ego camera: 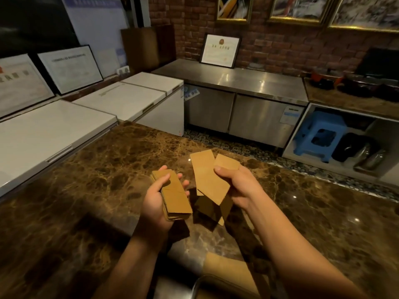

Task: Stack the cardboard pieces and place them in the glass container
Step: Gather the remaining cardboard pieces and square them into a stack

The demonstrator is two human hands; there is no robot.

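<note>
Above the marble surface [103, 173], left hand [157, 203] grips a cardboard stack [172, 193]; right hand [235, 182] pinches loose cardboard pieces [207, 175]; no legible writing.

Cardboard stack [172, 194] left of loose cardboard pieces [210, 178], above the counter [86, 190].

Dim warm light, soft blur, edges warped.

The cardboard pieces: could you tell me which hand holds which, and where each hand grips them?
The left hand cradles a neat stack along its long side. The right hand pinches loose pieces at their right edge.
</note>
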